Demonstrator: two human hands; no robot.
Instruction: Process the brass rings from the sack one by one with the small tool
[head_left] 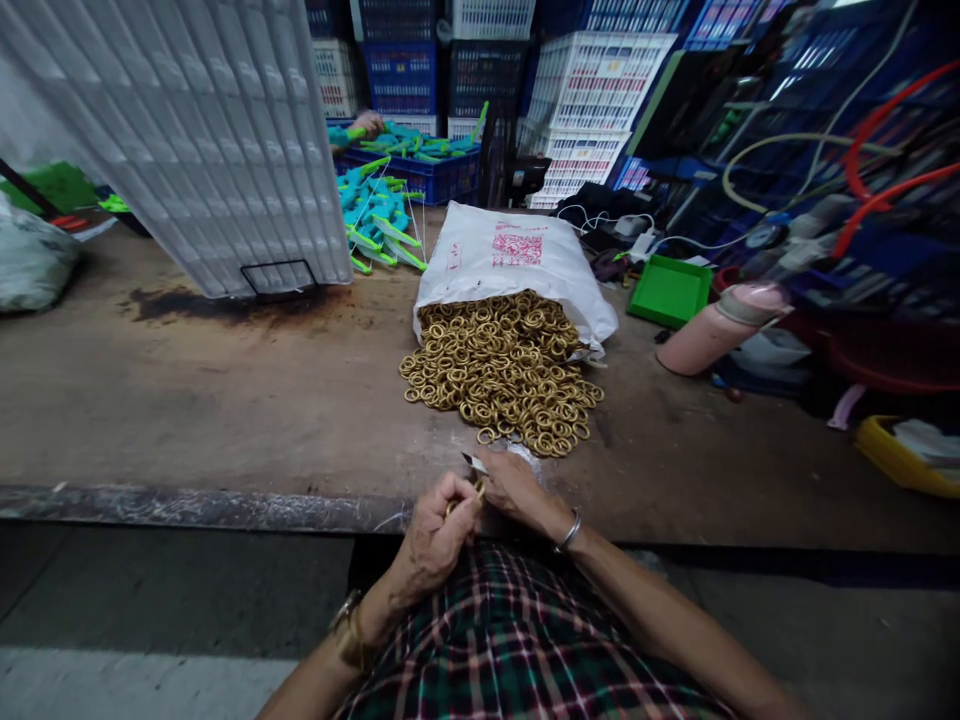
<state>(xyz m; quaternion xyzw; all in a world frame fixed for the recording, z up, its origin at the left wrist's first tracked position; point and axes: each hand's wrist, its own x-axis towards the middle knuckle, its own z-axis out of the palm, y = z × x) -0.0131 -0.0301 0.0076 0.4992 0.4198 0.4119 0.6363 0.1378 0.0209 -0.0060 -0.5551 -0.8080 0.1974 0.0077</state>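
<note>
Fingers closed, my left hand (pixel 439 530) grips a gold ring (pixel 480 490) near the table's front edge. My right hand (pixel 517 487) is closed around a small knife, whose pale blade (pixel 474 463) with a dark tip points up and left beside the ring. The two hands are close together. Just beyond them lies a heap of gold rings (pixel 510 370), spilling from the open mouth of a white sack (pixel 510 240) with red print. The knife's handle is hidden in my right hand.
A ribbed translucent panel (pixel 225 150) stands at the left of the wooden table (pixel 300 410). Teal and green plastic pieces (pixel 379 215) lie behind. On the right are a green tray (pixel 670 290), a pink bottle (pixel 712 330) and a yellow tray (pixel 900 460). Another person's hand (pixel 367 124) shows at the back.
</note>
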